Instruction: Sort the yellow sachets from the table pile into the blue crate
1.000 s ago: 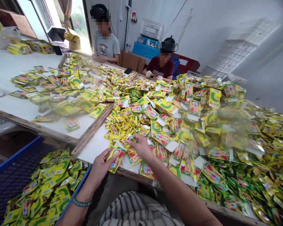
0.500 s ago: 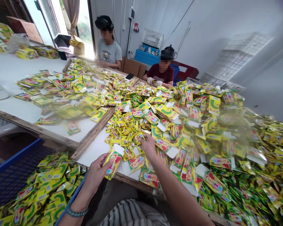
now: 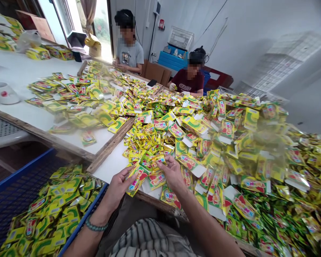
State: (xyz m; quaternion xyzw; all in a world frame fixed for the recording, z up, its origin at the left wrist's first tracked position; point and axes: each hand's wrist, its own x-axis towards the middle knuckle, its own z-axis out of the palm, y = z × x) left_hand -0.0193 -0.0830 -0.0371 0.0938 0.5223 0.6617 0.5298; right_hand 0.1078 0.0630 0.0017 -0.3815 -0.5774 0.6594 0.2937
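My left hand (image 3: 122,184) is closed round a small yellow-and-green printed carton (image 3: 135,181), held tilted just over the table's front edge. In the fingers of my right hand (image 3: 172,174) is a small shiny yellow sachet (image 3: 158,161), pinched close to the carton's upper end. Whether the sachet touches the carton I cannot make out. Beyond both hands lies a heap of little yellow sachets (image 3: 143,139). Flat cartons with white flaps, such as one carton (image 3: 189,161), are piled to the right of my right hand.
A blue plastic basket (image 3: 18,176) full of cartons stands below the table at left. A wooden strip (image 3: 112,144) divides the white tabletop (image 3: 16,121). A white mug (image 3: 4,93) is at far left. Green sachets (image 3: 270,214) lie at right. Two people (image 3: 128,50) sit across the table.
My right hand has lifted a sachet from the heap and brought it toward the carton in my left hand. The view has shifted slightly left. One co-worker's gloved hands have moved apart.
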